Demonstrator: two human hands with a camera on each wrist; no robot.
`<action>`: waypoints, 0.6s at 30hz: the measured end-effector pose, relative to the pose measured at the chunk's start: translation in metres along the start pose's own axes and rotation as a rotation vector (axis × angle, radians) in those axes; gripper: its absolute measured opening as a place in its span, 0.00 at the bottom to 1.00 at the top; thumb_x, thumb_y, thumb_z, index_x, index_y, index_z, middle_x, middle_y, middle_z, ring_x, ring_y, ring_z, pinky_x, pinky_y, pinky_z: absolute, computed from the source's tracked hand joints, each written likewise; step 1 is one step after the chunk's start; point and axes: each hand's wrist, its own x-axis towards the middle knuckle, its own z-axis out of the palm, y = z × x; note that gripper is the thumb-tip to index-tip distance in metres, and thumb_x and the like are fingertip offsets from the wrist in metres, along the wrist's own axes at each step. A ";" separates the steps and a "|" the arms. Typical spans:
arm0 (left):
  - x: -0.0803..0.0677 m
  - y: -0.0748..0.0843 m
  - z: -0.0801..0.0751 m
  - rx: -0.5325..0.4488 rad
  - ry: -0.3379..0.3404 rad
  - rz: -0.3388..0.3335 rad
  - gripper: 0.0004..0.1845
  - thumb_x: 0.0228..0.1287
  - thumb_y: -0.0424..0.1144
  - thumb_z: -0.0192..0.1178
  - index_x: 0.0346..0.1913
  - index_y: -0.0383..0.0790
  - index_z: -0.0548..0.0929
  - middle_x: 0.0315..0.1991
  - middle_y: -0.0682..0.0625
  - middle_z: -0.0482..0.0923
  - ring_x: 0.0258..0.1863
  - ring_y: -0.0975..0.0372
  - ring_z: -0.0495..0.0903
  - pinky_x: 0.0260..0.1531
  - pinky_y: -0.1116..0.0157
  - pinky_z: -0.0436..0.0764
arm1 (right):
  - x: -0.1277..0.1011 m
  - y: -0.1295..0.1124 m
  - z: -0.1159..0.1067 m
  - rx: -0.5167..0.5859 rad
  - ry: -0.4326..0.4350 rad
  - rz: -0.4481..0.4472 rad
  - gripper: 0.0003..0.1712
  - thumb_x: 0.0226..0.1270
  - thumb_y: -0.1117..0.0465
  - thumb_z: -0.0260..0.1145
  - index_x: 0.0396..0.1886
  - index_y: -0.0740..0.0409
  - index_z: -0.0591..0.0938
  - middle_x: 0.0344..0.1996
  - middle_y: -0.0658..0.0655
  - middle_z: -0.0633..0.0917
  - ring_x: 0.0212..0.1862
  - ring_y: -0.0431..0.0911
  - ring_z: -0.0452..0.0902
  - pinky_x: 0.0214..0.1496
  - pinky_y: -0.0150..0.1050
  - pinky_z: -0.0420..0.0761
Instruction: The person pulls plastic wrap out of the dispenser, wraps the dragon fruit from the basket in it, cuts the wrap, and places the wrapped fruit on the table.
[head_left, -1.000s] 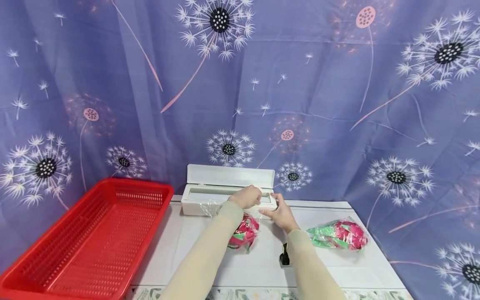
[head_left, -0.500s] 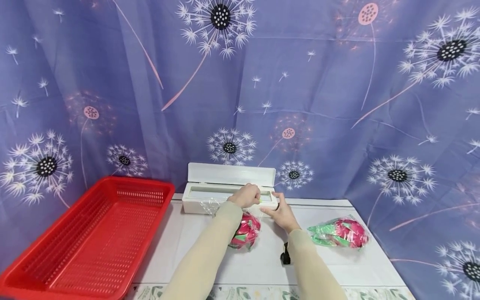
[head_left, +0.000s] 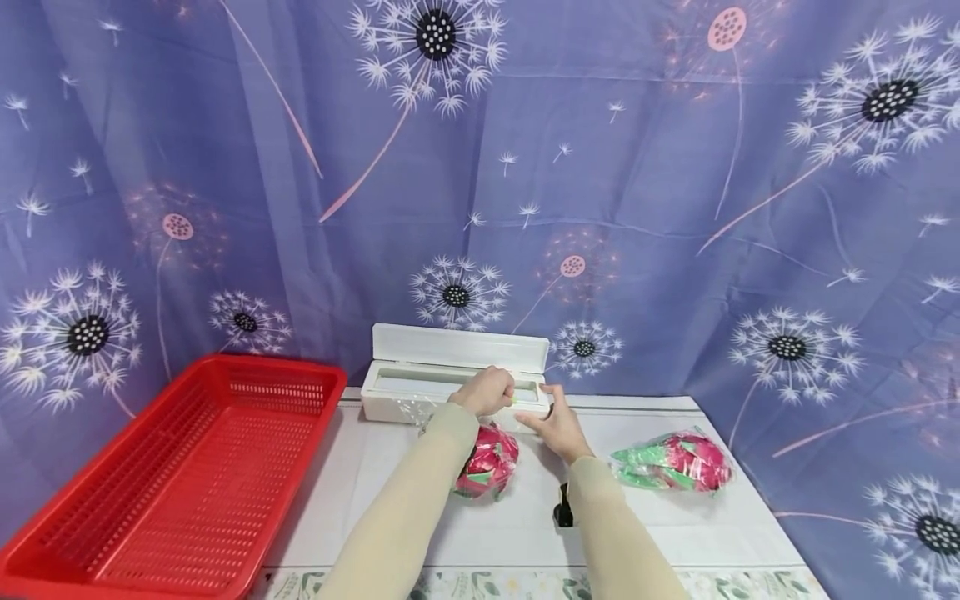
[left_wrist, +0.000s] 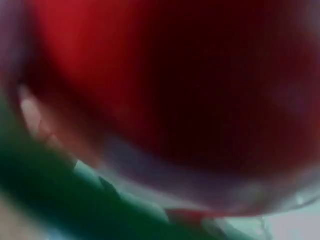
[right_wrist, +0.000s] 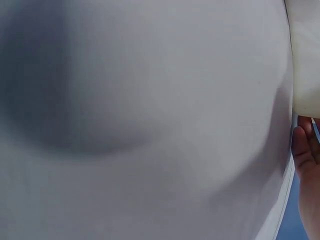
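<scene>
A white plastic wrap dispenser stands at the back of the table, its lid raised. My left hand is at its front edge, fingers curled, pinching a small yellow-green piece that shows beside the fingers. My right hand grips the dispenser's right end between thumb and fingers. Clear film hangs over the front, near a red dragon fruit with green scales, partly hidden by the left sleeve. In the left wrist view the dragon fruit is a close red blur. The right wrist view shows mostly tabletop.
A large red plastic basket stands at the left. On the right lies another dragon fruit wrapped in film. A small black object shows beside the right sleeve. A blue dandelion-print curtain hangs behind the table.
The left hand has shifted slightly left along the dispenser, and the yellow-green piece has come into sight beside its fingers. The right hand keeps its grip on the dispenser's end.
</scene>
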 end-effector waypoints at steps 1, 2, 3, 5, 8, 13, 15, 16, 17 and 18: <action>0.000 0.000 0.000 0.011 0.000 0.004 0.13 0.62 0.36 0.66 0.21 0.47 0.77 0.22 0.58 0.74 0.27 0.65 0.72 0.33 0.69 0.74 | 0.000 0.000 0.000 -0.004 0.002 -0.003 0.47 0.50 0.45 0.78 0.66 0.48 0.64 0.23 0.55 0.78 0.26 0.46 0.74 0.32 0.41 0.76; 0.000 0.000 0.000 0.016 -0.003 0.003 0.13 0.63 0.36 0.66 0.22 0.47 0.77 0.23 0.58 0.74 0.27 0.65 0.72 0.33 0.69 0.74 | 0.000 0.000 0.000 -0.008 0.000 -0.003 0.47 0.50 0.45 0.78 0.67 0.47 0.64 0.23 0.55 0.78 0.25 0.46 0.74 0.32 0.41 0.75; 0.000 0.000 -0.001 0.019 -0.008 0.002 0.13 0.63 0.36 0.65 0.22 0.47 0.77 0.23 0.58 0.74 0.27 0.65 0.72 0.33 0.69 0.74 | 0.000 0.001 -0.001 -0.003 -0.001 -0.002 0.47 0.50 0.45 0.78 0.66 0.48 0.64 0.23 0.55 0.78 0.25 0.46 0.74 0.31 0.41 0.76; -0.001 0.000 -0.001 0.017 -0.022 -0.007 0.12 0.64 0.35 0.65 0.23 0.47 0.78 0.23 0.57 0.74 0.27 0.65 0.73 0.33 0.69 0.74 | 0.000 0.001 -0.001 0.007 -0.004 0.005 0.48 0.49 0.45 0.78 0.67 0.48 0.64 0.24 0.56 0.78 0.26 0.46 0.74 0.31 0.41 0.76; -0.002 0.001 -0.003 0.033 -0.036 -0.012 0.09 0.64 0.35 0.65 0.26 0.45 0.79 0.24 0.57 0.74 0.28 0.65 0.73 0.34 0.69 0.75 | -0.001 0.002 0.000 0.012 -0.006 0.016 0.48 0.49 0.44 0.78 0.67 0.47 0.64 0.25 0.56 0.79 0.27 0.47 0.75 0.31 0.40 0.76; -0.001 0.002 -0.003 0.068 -0.044 -0.005 0.07 0.64 0.35 0.64 0.28 0.45 0.79 0.26 0.57 0.74 0.29 0.65 0.74 0.35 0.69 0.75 | -0.001 0.002 0.000 0.005 0.008 0.002 0.47 0.50 0.47 0.78 0.66 0.49 0.64 0.26 0.55 0.80 0.27 0.46 0.76 0.31 0.39 0.76; -0.001 0.002 -0.004 0.071 -0.051 -0.004 0.10 0.65 0.35 0.64 0.26 0.45 0.77 0.25 0.56 0.74 0.28 0.65 0.73 0.33 0.68 0.75 | 0.000 0.001 0.000 0.005 0.011 -0.004 0.46 0.50 0.48 0.78 0.66 0.50 0.65 0.26 0.56 0.81 0.27 0.46 0.76 0.31 0.39 0.76; -0.001 0.002 -0.004 0.071 -0.054 -0.004 0.11 0.65 0.34 0.64 0.25 0.45 0.76 0.25 0.56 0.74 0.27 0.65 0.73 0.32 0.68 0.75 | 0.000 0.001 0.000 0.005 0.010 -0.004 0.46 0.50 0.48 0.78 0.66 0.50 0.65 0.26 0.56 0.81 0.27 0.46 0.76 0.31 0.39 0.76; -0.001 0.002 -0.005 0.081 -0.057 0.000 0.12 0.65 0.34 0.63 0.25 0.46 0.75 0.24 0.56 0.73 0.26 0.65 0.72 0.32 0.69 0.74 | 0.000 0.001 0.000 0.007 0.008 -0.003 0.46 0.50 0.48 0.78 0.66 0.50 0.65 0.26 0.56 0.81 0.27 0.46 0.76 0.31 0.39 0.76; -0.001 0.001 -0.005 0.090 -0.055 0.007 0.13 0.64 0.33 0.63 0.24 0.46 0.74 0.23 0.56 0.72 0.26 0.65 0.71 0.31 0.69 0.74 | 0.001 0.001 0.000 0.007 0.004 0.000 0.46 0.50 0.47 0.78 0.66 0.49 0.64 0.26 0.56 0.81 0.27 0.46 0.76 0.31 0.39 0.76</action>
